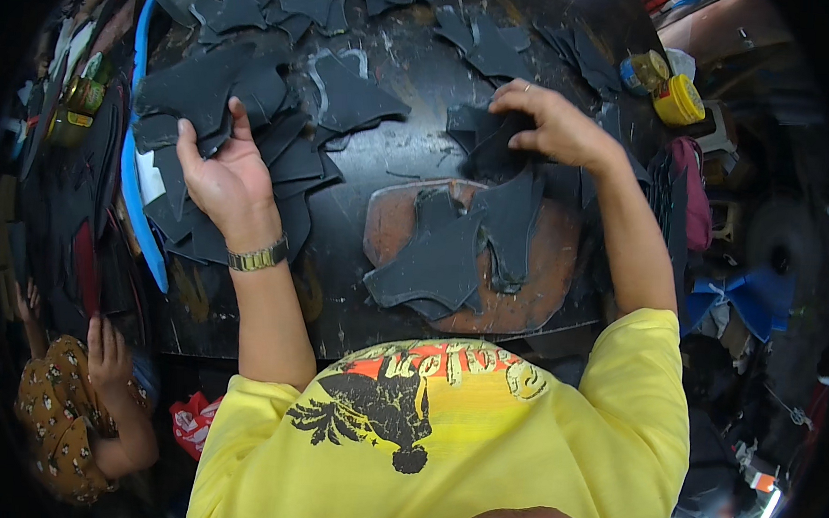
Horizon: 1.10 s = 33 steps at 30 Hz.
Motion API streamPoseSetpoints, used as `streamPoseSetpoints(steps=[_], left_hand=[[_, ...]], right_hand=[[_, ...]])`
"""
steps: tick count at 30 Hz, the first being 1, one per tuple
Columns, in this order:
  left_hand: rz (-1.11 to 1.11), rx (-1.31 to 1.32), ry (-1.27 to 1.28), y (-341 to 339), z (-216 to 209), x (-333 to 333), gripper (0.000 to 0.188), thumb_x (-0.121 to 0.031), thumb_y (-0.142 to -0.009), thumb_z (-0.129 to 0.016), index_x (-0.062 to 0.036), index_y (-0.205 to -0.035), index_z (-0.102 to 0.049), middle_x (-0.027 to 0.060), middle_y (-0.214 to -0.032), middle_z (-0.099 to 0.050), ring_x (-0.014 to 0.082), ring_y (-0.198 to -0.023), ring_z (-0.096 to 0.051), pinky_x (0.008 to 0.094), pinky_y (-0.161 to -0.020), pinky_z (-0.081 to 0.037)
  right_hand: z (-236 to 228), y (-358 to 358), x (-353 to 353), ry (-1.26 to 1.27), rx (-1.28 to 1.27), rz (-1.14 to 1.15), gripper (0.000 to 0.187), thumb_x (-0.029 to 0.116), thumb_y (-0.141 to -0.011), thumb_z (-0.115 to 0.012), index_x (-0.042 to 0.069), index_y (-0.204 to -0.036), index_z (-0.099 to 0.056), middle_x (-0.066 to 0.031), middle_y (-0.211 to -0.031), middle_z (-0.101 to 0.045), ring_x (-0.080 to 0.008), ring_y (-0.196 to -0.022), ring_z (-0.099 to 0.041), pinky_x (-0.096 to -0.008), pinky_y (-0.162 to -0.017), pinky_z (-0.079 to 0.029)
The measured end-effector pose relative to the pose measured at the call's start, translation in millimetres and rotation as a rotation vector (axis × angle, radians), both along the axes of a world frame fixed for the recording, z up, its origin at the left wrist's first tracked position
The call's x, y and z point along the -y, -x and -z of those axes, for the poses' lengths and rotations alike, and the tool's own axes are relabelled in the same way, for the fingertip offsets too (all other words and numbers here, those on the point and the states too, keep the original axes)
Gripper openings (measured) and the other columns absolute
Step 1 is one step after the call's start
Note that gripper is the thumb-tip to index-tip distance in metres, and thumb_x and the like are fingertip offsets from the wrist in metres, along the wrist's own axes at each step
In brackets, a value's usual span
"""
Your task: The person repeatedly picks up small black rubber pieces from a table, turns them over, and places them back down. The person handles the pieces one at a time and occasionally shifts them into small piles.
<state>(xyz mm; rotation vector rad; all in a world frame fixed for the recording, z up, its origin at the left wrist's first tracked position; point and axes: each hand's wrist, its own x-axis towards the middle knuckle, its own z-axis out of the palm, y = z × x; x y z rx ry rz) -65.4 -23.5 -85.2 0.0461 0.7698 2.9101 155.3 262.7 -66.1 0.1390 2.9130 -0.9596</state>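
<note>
My left hand (pixel 227 169) is turned palm up at the left of the table. Its thumb and fingers are closed around the edge of a dark cut sheet piece (pixel 189 88), which hangs over a pile of similar pieces. Further right, my right hand (pixel 557 126) curls its thumb and fingers around another dark cut piece (pixel 495 151); part of that grip is hidden in shadow. Closer to me, several curved dark pieces (pixel 434 251) overlap on a worn brown board (pixel 534 307). A single piece with a pale edge (pixel 353 96) lies between my hands.
More dark cut pieces (pixel 486 47) are scattered along the far side of the black table (pixel 338 292). A yellow tub (pixel 678 101) and a jar (pixel 642 72) stand at the far right. A blue strip (pixel 134 160) borders the left side, where another person's hand (pixel 110 351) shows.
</note>
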Motion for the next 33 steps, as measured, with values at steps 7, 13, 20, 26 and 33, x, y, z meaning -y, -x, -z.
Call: streamPoseSetpoints(steps=[7,13,20,26,33], left_hand=[[-0.026,0.050,0.004,-0.9,-0.1,0.6,0.028,-0.017,-0.095,-0.054,0.0034,-0.114,-0.055,0.0130,-0.113,-0.061,0.0250,-0.099,-0.061,0.0407,-0.084,-0.056],[0.000,0.010,-0.010,0.4,4.7,0.3,0.027,-0.018,-0.095,-0.054,0.0022,-0.113,-0.055,0.0121,-0.112,-0.061,0.0234,-0.099,-0.060,0.0399,-0.083,-0.056],[0.015,0.023,0.046,-1.9,6.2,-3.9,0.029,-0.017,-0.095,-0.055,0.0040,-0.114,-0.054,0.0137,-0.111,-0.060,0.0241,-0.097,-0.060,0.0399,-0.083,-0.057],[0.005,0.009,0.057,-3.7,3.6,-4.0,0.028,-0.017,-0.094,-0.056,0.0041,-0.112,-0.054,0.0131,-0.110,-0.060,0.0234,-0.096,-0.059,0.0394,-0.084,-0.056],[0.023,0.008,0.070,-5.3,6.3,-5.9,0.027,-0.016,-0.094,-0.057,0.0038,-0.112,-0.055,0.0131,-0.109,-0.060,0.0236,-0.096,-0.060,0.0393,-0.084,-0.056]], right_hand=[[-8.2,12.8,11.6,-0.035,0.159,0.054,0.049,0.001,-0.065,-0.075,0.000,-0.111,-0.058,-0.0124,-0.118,-0.054,-0.0334,-0.115,-0.052,-0.0399,-0.100,-0.042],[-18.6,-4.9,22.0,-0.366,-0.102,0.054,0.043,0.004,-0.066,-0.077,0.003,-0.105,-0.059,-0.0094,-0.102,-0.054,-0.0291,-0.101,-0.049,-0.0384,-0.089,-0.042],[-4.8,-20.6,14.4,-0.132,-0.099,0.189,0.052,-0.001,-0.072,-0.072,0.003,-0.119,-0.051,-0.0127,-0.113,-0.057,-0.0354,-0.103,-0.056,-0.0409,-0.093,-0.045],[-9.9,-33.0,-5.3,0.180,-0.084,0.393,0.069,-0.001,-0.069,-0.073,0.010,-0.133,-0.049,-0.0103,-0.118,-0.057,-0.0237,-0.103,-0.055,-0.0344,-0.096,-0.042],[-14.4,-35.3,-56.0,0.387,-0.427,0.571,0.068,-0.002,-0.064,-0.075,0.012,-0.128,-0.055,-0.0067,-0.117,-0.051,-0.0170,-0.104,-0.048,-0.0278,-0.094,-0.042]])
